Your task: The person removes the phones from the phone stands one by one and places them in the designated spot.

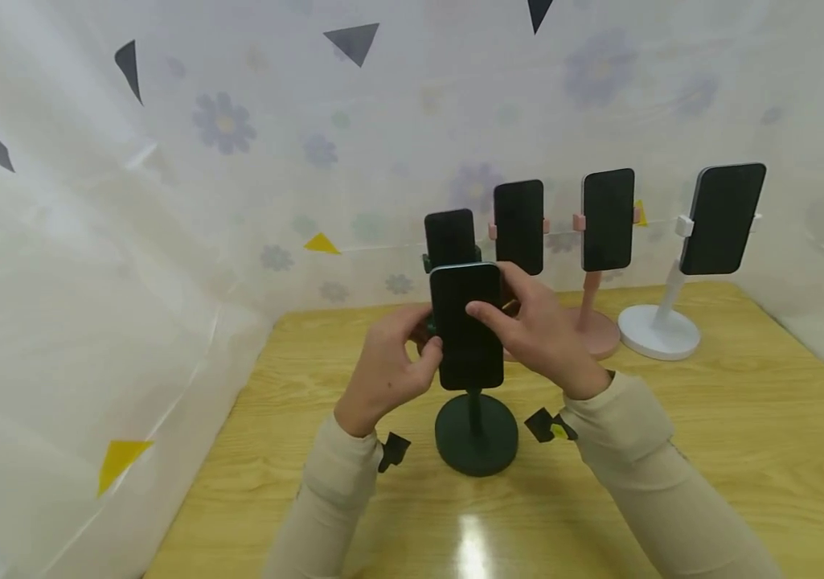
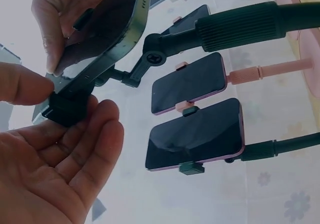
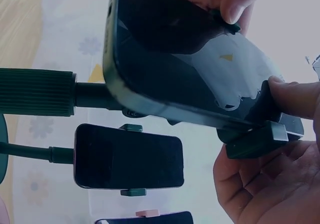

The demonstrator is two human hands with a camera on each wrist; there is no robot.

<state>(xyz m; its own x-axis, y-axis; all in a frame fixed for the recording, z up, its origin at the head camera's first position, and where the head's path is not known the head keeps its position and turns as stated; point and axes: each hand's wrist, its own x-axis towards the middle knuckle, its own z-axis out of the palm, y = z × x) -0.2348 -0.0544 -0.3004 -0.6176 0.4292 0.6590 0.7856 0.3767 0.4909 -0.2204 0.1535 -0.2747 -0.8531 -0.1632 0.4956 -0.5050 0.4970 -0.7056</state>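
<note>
A dark-screened smartphone [image 1: 462, 354] stands upright in the clamp [image 2: 67, 109] of a dark green phone stand [image 1: 477, 442], close in front of me. My left hand [image 1: 390, 370] pinches the clamp at the phone's left edge, its thumb at the phone's side and its fingers behind. On the right, my right hand [image 1: 538, 326] holds the phone by its upper part. Its thumb presses on the screen and its other fingers reach behind the edge. In the right wrist view, the clamp's green end block [image 3: 257, 140] overlaps the phone's edge beside that thumb.
Behind stands another green stand's phone [image 1: 449, 237]. To its right come a phone [image 1: 518, 225] in pink clips, a phone [image 1: 608, 217] on a pink stand, and a phone [image 1: 723, 217] on a white stand [image 1: 661, 331]. A patterned sheet [image 1: 397, 161] hangs behind the wooden table [image 1: 296, 370].
</note>
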